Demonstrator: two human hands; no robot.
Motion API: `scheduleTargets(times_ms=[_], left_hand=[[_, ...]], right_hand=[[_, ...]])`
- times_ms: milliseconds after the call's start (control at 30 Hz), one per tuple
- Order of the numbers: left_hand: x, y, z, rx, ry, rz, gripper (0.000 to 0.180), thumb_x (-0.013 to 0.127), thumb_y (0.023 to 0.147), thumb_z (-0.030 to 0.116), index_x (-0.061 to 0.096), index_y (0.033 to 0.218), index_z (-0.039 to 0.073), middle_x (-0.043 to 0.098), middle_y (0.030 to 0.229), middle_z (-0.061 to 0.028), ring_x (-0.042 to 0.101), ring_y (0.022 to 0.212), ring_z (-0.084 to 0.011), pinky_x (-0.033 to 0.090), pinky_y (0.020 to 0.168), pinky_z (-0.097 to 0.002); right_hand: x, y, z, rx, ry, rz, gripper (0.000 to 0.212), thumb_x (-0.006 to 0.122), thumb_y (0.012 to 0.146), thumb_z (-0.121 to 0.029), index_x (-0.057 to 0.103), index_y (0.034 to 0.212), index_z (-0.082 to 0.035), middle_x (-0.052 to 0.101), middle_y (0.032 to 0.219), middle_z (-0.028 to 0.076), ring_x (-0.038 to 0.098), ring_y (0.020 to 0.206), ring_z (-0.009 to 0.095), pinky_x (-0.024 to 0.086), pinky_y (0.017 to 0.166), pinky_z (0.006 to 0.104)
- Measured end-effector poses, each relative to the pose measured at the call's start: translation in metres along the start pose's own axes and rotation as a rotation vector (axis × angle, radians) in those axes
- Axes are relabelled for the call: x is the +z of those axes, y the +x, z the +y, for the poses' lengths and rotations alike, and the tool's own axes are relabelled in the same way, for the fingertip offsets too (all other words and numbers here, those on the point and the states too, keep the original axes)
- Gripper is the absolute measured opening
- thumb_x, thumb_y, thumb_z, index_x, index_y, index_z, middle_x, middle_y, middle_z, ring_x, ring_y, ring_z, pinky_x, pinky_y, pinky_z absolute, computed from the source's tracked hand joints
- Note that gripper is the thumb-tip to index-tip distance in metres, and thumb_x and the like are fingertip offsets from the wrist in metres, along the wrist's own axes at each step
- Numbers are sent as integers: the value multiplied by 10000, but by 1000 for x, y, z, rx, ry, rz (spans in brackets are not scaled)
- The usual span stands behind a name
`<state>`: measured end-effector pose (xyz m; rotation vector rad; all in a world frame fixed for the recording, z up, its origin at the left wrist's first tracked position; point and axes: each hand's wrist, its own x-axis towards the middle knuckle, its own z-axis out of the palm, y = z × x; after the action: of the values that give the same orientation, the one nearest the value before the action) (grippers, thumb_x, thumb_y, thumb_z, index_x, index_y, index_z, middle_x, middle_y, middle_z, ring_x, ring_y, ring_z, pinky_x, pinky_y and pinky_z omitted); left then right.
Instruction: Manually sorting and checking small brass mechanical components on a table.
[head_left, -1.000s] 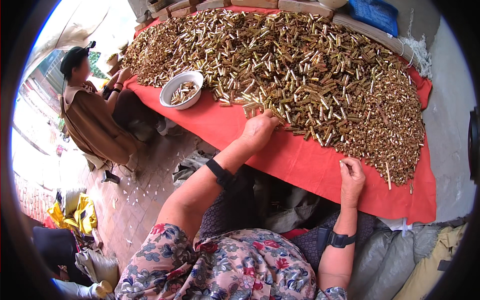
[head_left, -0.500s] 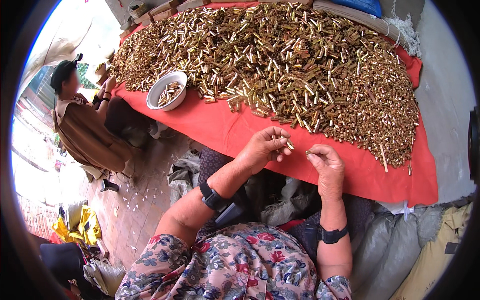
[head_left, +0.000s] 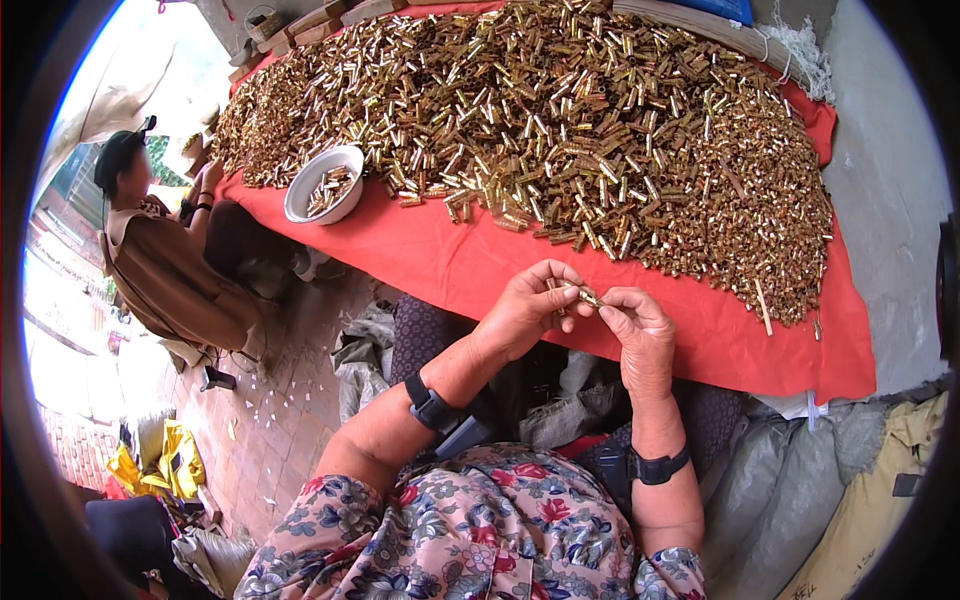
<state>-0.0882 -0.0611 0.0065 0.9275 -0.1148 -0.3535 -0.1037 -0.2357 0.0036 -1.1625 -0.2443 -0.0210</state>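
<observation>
In front of me, above the near edge of the red cloth (head_left: 420, 245), my two hands meet. My left hand (head_left: 528, 308) is closed around a small gold-coloured metal tube (head_left: 588, 297), and it seems to have another piece tucked in its fingers. Thumb and fingertips of my right hand (head_left: 643, 338) pinch at the tube's right end; a small brass piece there is mostly hidden. Beyond my hands lies a large heap of similar gold metal tubes (head_left: 520, 130). Smaller gold pieces (head_left: 740, 240) are piled at the heap's right side.
A white bowl (head_left: 347, 208) with several tubes stands left of the heap. A thin stick (head_left: 763, 305) lies at the right. Another person (head_left: 165, 250) sits at the cloth's left end. Grey sacks (head_left: 770, 490) line the lower right, beside a wall (head_left: 890, 170).
My right hand has moved left and slightly down, and its fingertips now meet the tube in my left hand. The whole view has shifted a little.
</observation>
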Motion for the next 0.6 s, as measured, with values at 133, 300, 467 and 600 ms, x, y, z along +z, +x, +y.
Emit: scheduleTargets(times_ms=[133,300,467,600], left_hand=[[2,2,-1,127,83,-52,137,555,908,90,514,1030,43,634,931,-117,637,810,-161,529,603,-241],[5,6,-2,153,81,-62,145,571,900,96,515,1022,41,635,933,-122,641,822,-168,542,600,-249],[4,10,-4,160,122,-76,143,584,894,99,517,1006,41,637,932,-134,646,820,-178,544,592,-253],[6,12,-4,176,147,-73,147,593,888,101,517,999,42,639,926,-143,649,814,-183,543,586,-254]], right_hand=[[0,0,0,-61,-81,23,86,622,831,34,612,914,13,585,921,16,561,820,78,456,768,219],[3,-1,-2,-196,-206,69,91,639,809,47,601,881,7,590,899,36,572,818,98,476,732,237],[0,3,-9,-488,-661,61,159,676,755,48,600,874,-26,610,849,77,604,759,175,494,674,270],[-1,4,-10,-537,-696,66,165,678,746,51,603,867,-34,613,850,80,608,744,192,498,670,283]])
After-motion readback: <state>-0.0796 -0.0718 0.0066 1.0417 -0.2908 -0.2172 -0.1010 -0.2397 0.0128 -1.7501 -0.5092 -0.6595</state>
